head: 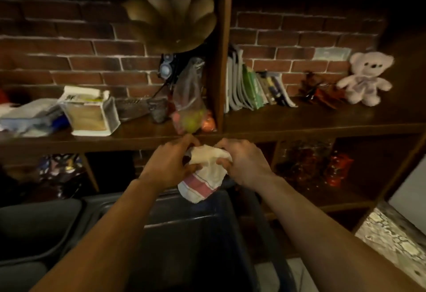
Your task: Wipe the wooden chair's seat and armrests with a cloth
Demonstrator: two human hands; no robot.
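A white cloth with a pink stripe (205,176) hangs bunched between both hands, just below the front edge of a wooden shelf. My left hand (169,165) grips its left side with thumb and fingers. My right hand (242,162) pinches its upper right part. The lower end of the cloth dangles free over a dark chair back (196,234). The chair's seat and armrests are not in view.
A wooden shelf unit (299,128) against a brick wall holds a plastic bag of fruit (191,107), a white box (90,112), books (251,86) and a teddy bear (366,79). Dark cushioned seating (34,229) lies lower left. Patterned floor (391,241) shows at right.
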